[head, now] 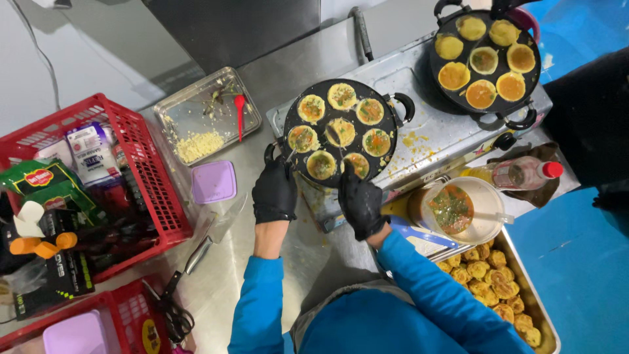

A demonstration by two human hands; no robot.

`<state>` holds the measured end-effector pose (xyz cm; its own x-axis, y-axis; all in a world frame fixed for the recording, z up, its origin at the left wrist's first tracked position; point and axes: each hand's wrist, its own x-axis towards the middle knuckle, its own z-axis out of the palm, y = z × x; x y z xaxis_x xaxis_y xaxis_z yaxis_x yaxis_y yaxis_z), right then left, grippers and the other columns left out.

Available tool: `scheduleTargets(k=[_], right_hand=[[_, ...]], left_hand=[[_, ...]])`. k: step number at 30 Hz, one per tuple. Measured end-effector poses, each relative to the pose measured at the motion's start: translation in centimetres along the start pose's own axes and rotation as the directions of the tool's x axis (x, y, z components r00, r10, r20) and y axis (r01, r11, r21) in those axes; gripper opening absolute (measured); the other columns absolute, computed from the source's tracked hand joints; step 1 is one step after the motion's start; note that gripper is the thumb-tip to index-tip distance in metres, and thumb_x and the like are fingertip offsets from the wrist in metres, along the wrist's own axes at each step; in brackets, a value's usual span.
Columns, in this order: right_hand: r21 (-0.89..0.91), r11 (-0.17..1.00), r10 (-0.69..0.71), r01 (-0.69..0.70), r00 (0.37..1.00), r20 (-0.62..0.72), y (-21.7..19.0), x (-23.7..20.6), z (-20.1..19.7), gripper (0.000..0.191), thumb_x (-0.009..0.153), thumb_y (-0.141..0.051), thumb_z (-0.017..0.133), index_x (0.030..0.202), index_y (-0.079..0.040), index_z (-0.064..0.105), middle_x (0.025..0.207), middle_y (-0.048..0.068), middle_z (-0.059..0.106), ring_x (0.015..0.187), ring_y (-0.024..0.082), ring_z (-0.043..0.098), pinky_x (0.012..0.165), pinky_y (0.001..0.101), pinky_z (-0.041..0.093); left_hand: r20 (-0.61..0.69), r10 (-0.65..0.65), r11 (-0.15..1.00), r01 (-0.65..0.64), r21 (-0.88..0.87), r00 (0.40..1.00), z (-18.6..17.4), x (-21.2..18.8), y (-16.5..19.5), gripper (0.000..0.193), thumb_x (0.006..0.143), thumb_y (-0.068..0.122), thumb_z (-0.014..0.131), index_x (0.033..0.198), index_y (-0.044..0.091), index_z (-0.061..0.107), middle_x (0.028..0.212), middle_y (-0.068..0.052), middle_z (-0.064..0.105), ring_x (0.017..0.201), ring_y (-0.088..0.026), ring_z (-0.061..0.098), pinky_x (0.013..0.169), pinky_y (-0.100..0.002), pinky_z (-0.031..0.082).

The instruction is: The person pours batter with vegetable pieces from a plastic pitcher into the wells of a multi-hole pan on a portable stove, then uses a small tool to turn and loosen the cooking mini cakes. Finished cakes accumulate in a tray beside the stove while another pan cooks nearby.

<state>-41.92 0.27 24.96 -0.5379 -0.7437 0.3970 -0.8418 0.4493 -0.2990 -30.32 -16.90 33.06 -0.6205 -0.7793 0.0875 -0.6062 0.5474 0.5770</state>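
- Dimpled black pan (341,131), centre of the view on a steel stove (432,124); seven wells filled with yellow batter flecked green and orange, set over the burner to cook.
- Left hand (274,191), black glove, at the pan's 8 o'clock; fingers closed around the side handle, seemingly to steady the pan. Forearm rises straight from 6 o'clock.
- Right hand (359,203), black glove, at the pan's 6 o'clock; fingertips pinch a thin tool over a near well, kind unclear.
- Batter jug (458,210), at 4 o'clock, within reach.
- Tray of cooked cakes (498,282), further right.
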Motion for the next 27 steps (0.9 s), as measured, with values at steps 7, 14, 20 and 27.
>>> scheduleTargets(k=[7, 14, 20, 27], right_hand=[[-0.169, 0.98, 0.12, -0.101, 0.987, 0.108, 1.1, 0.3, -0.3, 0.047, 0.096, -0.021, 0.063, 0.141, -0.008, 0.059, 0.061, 0.013, 0.064, 0.048, 0.034, 0.062, 0.047, 0.0507, 0.047], [0.2, 0.932, 0.285, -0.302, 0.952, 0.109, 4.8, 2.1, -0.9, 0.022, 0.098, -0.026, 0.062, 0.116, -0.014, 0.065, 0.083, 0.02, 0.07, 0.077, 0.045, 0.066, 0.065, 0.0585, 0.048], [0.245, 0.925, 0.29, -0.29, 0.956, 0.038, 6.8, 0.9, -0.7, 0.023, 0.1, -0.024, 0.058, 0.112, -0.007, 0.067, 0.089, 0.024, 0.07, 0.084, 0.046, 0.065, 0.071, 0.0565, 0.05], [0.42, 0.825, 0.27, -0.379, 0.916, 0.296, 10.1, 1.1, 1.5, 0.038, 0.111, -0.031, 0.048, 0.1, 0.0, 0.066, 0.091, 0.027, 0.067, 0.09, 0.048, 0.063, 0.075, 0.0524, 0.049]], left_hand=[[0.146, -0.138, 0.99, 0.129, 0.064, 0.98, 1.0, 1.1, -0.2, 0.031, 0.101, 0.025, 0.055, 0.131, 0.022, 0.063, 0.114, -0.016, 0.07, 0.094, -0.041, 0.07, 0.081, -0.055, 0.053], [-0.082, 0.197, 0.976, -0.187, 0.115, 0.977, 5.7, 2.4, -1.7, 0.026, 0.095, 0.02, 0.059, 0.121, 0.015, 0.064, 0.114, -0.013, 0.071, 0.105, -0.038, 0.069, 0.089, -0.053, 0.054], [0.096, 0.14, 0.969, -0.156, 0.189, 0.985, 8.3, 3.4, -0.7, 0.042, 0.089, 0.011, 0.057, 0.13, 0.015, 0.064, 0.101, -0.016, 0.071, 0.087, -0.035, 0.072, 0.097, -0.06, 0.047], [0.186, 0.102, 0.987, -0.124, 0.107, 0.977, 8.5, 4.2, 0.6, 0.045, 0.092, 0.008, 0.051, 0.135, 0.015, 0.061, 0.107, -0.02, 0.068, 0.091, -0.04, 0.07, 0.072, -0.054, 0.056]])
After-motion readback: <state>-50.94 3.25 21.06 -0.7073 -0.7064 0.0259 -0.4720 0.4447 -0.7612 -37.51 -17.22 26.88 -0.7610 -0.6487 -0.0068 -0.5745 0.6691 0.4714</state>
